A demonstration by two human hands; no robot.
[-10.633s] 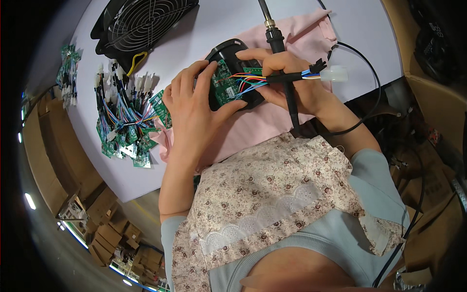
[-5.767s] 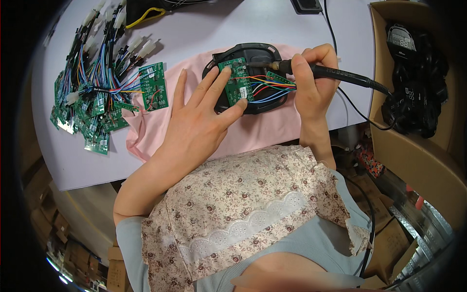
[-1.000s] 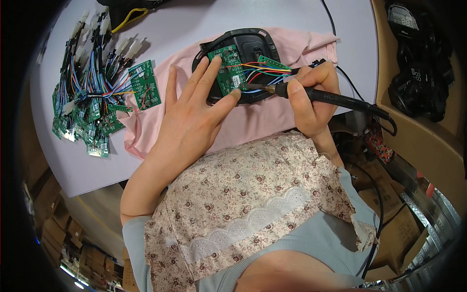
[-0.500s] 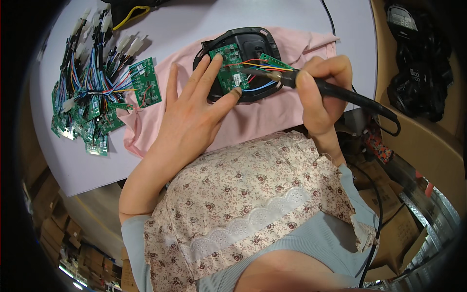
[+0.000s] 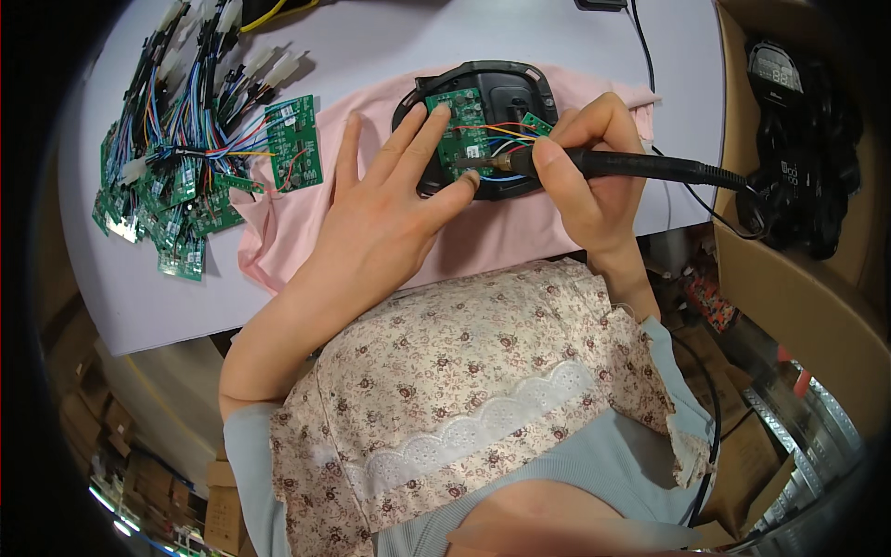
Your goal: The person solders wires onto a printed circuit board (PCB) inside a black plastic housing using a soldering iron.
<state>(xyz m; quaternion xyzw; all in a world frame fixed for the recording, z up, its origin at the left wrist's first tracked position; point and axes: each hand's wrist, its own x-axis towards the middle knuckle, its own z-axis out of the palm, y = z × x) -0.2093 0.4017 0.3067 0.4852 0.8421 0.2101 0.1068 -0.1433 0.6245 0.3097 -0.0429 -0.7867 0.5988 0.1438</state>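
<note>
Fingers of the left hand press flat on the green circuit board in its black oval housing, while the right hand grips the black soldering iron on the pink cloth near the counter's front edge.

Single head-worn fisheye view, looking steeply down from above the person's chest, close over both hands and the white table, edges bending and darkening at the rim, cardboard box at right.
</note>
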